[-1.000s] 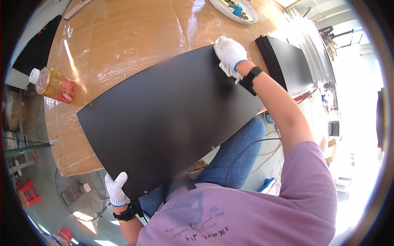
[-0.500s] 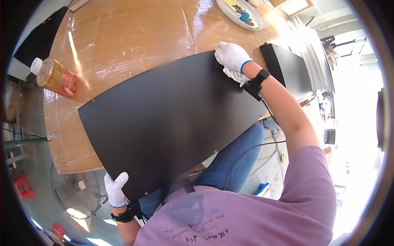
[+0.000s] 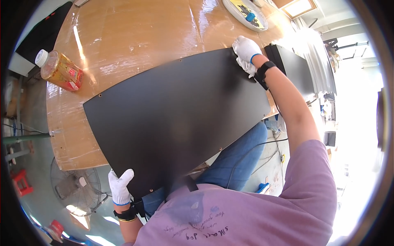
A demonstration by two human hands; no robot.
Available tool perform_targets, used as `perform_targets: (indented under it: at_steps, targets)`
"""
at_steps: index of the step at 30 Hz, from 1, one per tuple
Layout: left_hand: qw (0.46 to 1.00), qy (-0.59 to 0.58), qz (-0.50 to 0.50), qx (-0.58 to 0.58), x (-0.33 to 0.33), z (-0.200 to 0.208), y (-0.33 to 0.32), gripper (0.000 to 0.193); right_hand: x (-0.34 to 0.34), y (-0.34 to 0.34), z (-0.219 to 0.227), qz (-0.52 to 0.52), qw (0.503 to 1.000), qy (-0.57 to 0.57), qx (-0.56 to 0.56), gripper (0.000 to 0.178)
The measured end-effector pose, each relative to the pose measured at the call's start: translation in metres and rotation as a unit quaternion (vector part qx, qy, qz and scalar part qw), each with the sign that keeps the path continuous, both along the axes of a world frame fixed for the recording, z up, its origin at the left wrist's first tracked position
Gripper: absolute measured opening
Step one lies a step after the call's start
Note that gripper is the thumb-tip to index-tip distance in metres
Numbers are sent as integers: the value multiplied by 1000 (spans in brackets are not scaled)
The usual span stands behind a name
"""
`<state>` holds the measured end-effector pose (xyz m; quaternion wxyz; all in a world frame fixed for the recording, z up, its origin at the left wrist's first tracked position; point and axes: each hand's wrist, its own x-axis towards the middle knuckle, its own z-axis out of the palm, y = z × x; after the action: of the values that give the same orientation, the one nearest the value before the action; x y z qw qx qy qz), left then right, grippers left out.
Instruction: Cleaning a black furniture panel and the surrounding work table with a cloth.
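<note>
A large black panel (image 3: 164, 110) with small holes along its edges lies flat across the table and reaches over its near edge toward my body. My left hand (image 3: 120, 186), in a white knit glove, grips the panel's near left corner, thumb on top and fingers out of sight beneath. At the far right end of the panel, my right hand (image 3: 247, 50), also gloved, is closed on a bunched white cloth (image 3: 246, 66) pressed against the far edge. Its fingertips are partly hidden.
The wrapped brown table (image 3: 135, 37) carries a plastic jar (image 3: 61, 71) with a white lid at left, a round tray (image 3: 246, 16) at the far side and stacked black panels (image 3: 291, 67) at right. A floor fan (image 3: 78, 186) stands below left. A black cable (image 3: 246, 153) crosses near my leg.
My right hand has slid rightward along the panel's far edge with the cloth. My left hand stays on the near left corner. The whole view has shifted slightly.
</note>
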<state>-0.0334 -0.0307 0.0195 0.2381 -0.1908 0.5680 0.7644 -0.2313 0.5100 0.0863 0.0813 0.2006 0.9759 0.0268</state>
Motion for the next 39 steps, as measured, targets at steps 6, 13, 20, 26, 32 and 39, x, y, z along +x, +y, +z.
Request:
perform_targets:
  at_steps: [6, 13, 20, 26, 32, 39]
  targets:
    - [999, -1, 13, 38, 0, 8, 5, 33, 18, -77, -2, 20, 999, 31, -8, 28]
    - [999, 20, -25, 7, 0, 2, 0, 34, 70, -219, 13, 247, 945, -61, -204, 25]
    - [999, 29, -14, 26, -2, 3, 0, 29, 47, -96, 15, 183, 977, -25, 101, 25]
    - [998, 22, -50, 17, -6, 6, -2, 32, 24, -146, -14, 46, 997, 64, 18, 28]
    - [996, 32, -79, 9, -8, 3, -6, 31, 20, -305, 3, 299, 954, 2, -25, 31]
    - [996, 48, -80, 16, -9, 2, -5, 29, 35, -408, -9, 528, 837, 48, -138, 20]
